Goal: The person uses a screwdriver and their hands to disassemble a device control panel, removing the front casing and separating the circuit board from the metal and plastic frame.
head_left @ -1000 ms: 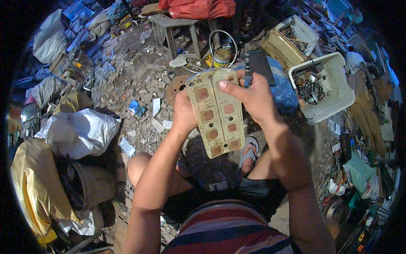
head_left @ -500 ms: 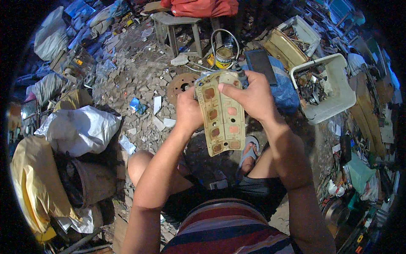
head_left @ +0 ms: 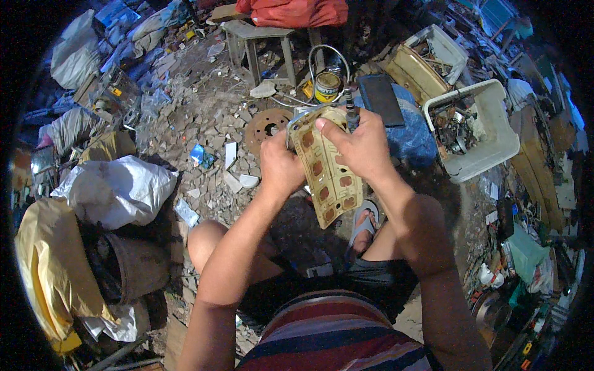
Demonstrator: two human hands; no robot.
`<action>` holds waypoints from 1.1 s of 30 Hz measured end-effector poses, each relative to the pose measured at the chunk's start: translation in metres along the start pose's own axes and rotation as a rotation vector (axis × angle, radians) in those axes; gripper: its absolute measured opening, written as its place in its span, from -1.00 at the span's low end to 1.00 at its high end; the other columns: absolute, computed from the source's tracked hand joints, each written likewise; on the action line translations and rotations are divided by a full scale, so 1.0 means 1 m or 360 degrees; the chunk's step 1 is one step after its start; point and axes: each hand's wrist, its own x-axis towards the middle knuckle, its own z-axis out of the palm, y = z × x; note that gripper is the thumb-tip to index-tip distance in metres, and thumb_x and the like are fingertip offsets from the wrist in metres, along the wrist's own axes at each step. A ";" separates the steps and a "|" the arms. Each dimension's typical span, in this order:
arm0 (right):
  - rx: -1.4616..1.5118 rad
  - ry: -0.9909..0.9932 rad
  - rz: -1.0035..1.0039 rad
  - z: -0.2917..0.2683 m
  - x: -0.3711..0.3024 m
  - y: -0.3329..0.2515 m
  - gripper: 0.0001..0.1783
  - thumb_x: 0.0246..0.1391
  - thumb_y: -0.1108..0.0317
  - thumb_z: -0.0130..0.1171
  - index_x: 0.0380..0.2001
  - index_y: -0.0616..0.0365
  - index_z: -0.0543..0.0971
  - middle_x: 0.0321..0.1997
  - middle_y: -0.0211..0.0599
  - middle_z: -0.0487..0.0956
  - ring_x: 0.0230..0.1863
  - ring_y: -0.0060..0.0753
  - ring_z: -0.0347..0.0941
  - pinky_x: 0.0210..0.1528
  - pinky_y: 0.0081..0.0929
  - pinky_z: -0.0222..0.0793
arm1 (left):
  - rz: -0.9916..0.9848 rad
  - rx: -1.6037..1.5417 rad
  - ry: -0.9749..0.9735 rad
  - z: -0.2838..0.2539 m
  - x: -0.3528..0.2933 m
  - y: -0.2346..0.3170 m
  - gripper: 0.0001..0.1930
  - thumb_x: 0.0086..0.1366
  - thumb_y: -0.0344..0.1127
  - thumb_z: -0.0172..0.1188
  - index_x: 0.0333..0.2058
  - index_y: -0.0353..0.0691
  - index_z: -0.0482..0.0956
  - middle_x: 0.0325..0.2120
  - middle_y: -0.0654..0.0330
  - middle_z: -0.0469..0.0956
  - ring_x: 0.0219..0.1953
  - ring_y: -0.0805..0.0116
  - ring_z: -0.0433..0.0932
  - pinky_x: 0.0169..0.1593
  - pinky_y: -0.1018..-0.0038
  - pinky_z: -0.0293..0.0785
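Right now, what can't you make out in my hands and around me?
In the head view:
- Back of the yellowish panel: turned away from the camera.
- Fingertips of the left hand: hidden behind the hand itself and the panel.
- Lower end of the grey rod: covered by the right hand.
- Top of the red bundle: cut off by the upper edge.
- Jumbled pieces in the white bin: too small to identify.
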 end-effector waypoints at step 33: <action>0.0274 -0.0065 -0.0254 0.004 -0.010 -0.010 -0.67 -0.16 0.29 0.35 -0.31 0.24 0.57 -0.36 -0.33 0.60 -0.30 -0.56 0.47 -0.23 -0.50 0.39 | -0.0312 -0.0439 -0.0105 -0.015 0.006 -0.006 -0.76 -0.01 -0.31 0.25 -0.36 -0.34 0.57 -0.52 0.13 0.60 -0.47 0.42 0.53 -0.34 0.46 0.45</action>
